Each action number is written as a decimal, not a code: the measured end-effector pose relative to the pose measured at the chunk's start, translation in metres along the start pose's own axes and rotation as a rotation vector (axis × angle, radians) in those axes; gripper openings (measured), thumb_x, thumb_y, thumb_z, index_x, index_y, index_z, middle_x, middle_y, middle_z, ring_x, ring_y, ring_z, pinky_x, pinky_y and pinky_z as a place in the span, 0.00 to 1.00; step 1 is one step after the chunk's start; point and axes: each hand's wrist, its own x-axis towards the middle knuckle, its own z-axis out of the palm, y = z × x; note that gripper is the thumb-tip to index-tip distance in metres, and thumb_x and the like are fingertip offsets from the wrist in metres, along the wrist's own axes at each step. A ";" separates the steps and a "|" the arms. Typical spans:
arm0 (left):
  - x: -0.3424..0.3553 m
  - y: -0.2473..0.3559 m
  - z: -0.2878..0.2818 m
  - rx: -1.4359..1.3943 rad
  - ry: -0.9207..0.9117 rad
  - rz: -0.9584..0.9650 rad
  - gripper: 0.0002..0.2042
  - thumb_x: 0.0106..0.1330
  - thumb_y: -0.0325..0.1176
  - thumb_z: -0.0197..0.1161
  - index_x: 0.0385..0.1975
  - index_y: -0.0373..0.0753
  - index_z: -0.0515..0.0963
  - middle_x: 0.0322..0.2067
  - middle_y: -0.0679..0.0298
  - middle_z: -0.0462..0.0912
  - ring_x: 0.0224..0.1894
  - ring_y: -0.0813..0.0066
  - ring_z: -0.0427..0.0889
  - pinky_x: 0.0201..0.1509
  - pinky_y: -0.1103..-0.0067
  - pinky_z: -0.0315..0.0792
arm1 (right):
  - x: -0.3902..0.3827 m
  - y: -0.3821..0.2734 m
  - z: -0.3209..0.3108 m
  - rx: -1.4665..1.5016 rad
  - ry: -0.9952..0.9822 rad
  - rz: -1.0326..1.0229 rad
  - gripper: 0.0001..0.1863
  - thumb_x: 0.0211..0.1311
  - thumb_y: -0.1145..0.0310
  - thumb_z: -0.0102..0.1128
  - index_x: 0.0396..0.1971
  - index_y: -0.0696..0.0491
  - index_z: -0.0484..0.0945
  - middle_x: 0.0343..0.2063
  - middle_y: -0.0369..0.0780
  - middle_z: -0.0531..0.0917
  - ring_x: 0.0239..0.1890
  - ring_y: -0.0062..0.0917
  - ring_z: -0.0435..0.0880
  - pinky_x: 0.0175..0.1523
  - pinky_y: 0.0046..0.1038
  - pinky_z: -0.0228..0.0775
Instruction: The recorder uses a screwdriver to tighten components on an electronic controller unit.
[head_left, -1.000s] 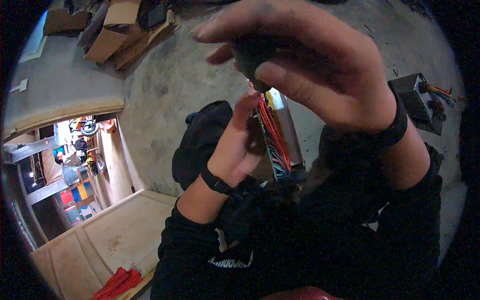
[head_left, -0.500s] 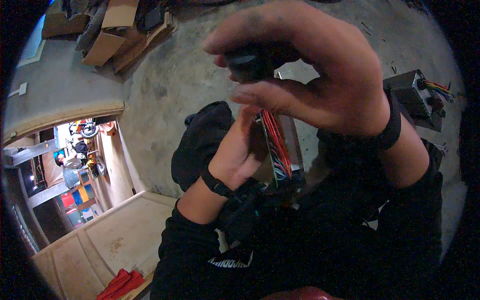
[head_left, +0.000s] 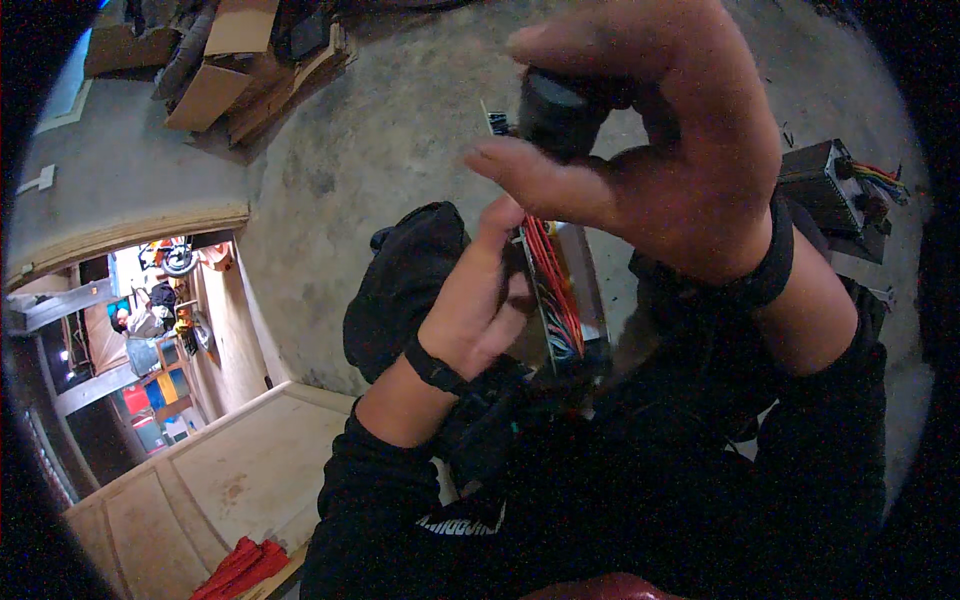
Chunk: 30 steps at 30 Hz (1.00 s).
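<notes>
In front of my body an open metal case (head_left: 591, 290) holds a bundle of red wires (head_left: 548, 275), with blue and white wires nearer me. My left hand (head_left: 470, 315) grips the case by its left side, thumb toward the far end; its other fingers are partly hidden. Above the case, my right hand (head_left: 690, 160) curls thumb and fingers around a thick black cylindrical handle (head_left: 555, 112). The rounded end of this handle faces up, and whatever lies below it is out of sight. Past my right hand, a slim board edge (head_left: 492, 115) of the case shows.
A second metal box with multicoloured wires (head_left: 825, 185) lies on the concrete floor at right. A black bag-like bundle (head_left: 400, 280) is beside my left forearm. Cardboard (head_left: 225, 60) is piled far left. A wooden panel (head_left: 230, 465) with a red cloth (head_left: 243, 570) lies at lower left.
My right hand has shifted to the right with the black handle, uncovering more of the case's far end. The left hand keeps its place on the case.
</notes>
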 end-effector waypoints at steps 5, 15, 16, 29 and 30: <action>-0.003 0.000 0.002 0.022 -0.015 -0.008 0.29 0.66 0.57 0.51 0.58 0.41 0.66 0.54 0.63 0.75 0.55 0.65 0.74 0.59 0.66 0.70 | -0.002 -0.010 -0.013 0.121 -0.009 0.173 0.19 0.50 0.50 0.69 0.28 0.51 0.77 0.27 0.37 0.74 0.29 0.27 0.72 0.32 0.27 0.68; -0.010 0.018 0.011 0.052 0.006 0.239 0.21 0.65 0.50 0.58 0.49 0.40 0.71 0.40 0.66 0.78 0.43 0.74 0.78 0.51 0.73 0.72 | 0.017 0.008 0.011 0.801 0.835 0.619 0.17 0.62 0.62 0.61 0.42 0.58 0.71 0.29 0.37 0.75 0.32 0.20 0.77 0.37 0.24 0.72; -0.011 0.020 0.009 0.039 -0.003 0.247 0.21 0.65 0.50 0.58 0.49 0.40 0.71 0.40 0.66 0.78 0.43 0.74 0.78 0.51 0.73 0.72 | 0.021 0.015 0.003 0.750 0.801 0.849 0.16 0.64 0.62 0.59 0.44 0.58 0.71 0.29 0.36 0.75 0.32 0.21 0.77 0.38 0.25 0.72; -0.014 0.072 -0.058 -0.177 0.167 0.655 0.25 0.64 0.58 0.52 0.48 0.43 0.71 0.43 0.66 0.76 0.47 0.69 0.76 0.55 0.68 0.70 | -0.065 0.124 0.138 0.120 -0.459 0.412 0.14 0.57 0.61 0.58 0.35 0.56 0.79 0.30 0.46 0.83 0.32 0.38 0.82 0.40 0.35 0.73; -0.022 0.078 -0.056 -0.143 0.231 0.740 0.25 0.64 0.58 0.51 0.48 0.43 0.71 0.44 0.66 0.76 0.47 0.68 0.76 0.55 0.69 0.70 | -0.075 0.124 0.159 0.115 -0.614 0.327 0.14 0.56 0.61 0.58 0.35 0.56 0.79 0.31 0.47 0.83 0.35 0.42 0.83 0.43 0.38 0.73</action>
